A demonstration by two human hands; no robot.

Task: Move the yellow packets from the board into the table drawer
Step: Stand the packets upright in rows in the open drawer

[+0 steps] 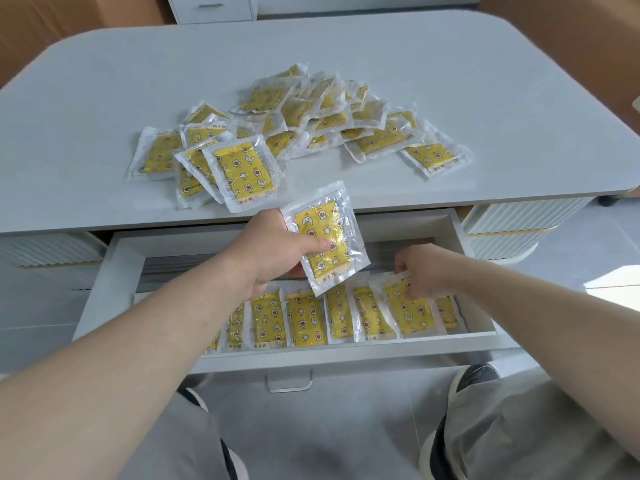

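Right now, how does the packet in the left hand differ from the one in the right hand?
The left hand's packet is held up above the drawer; the right hand's packet sits low in the drawer, among the row of packets. The left hand lays its thumb across its packet's face; the right hand pinches its packet's top edge. Both are yellow in clear wrap.

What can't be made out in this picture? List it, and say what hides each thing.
Head view:
Left end of the row of packets in the drawer: covered by the left forearm.
Count of the pile on the table top: packets overlap.
Print on the packet in the left hand: too small, blurred.
Rear of the drawer: shadowed under the table top.
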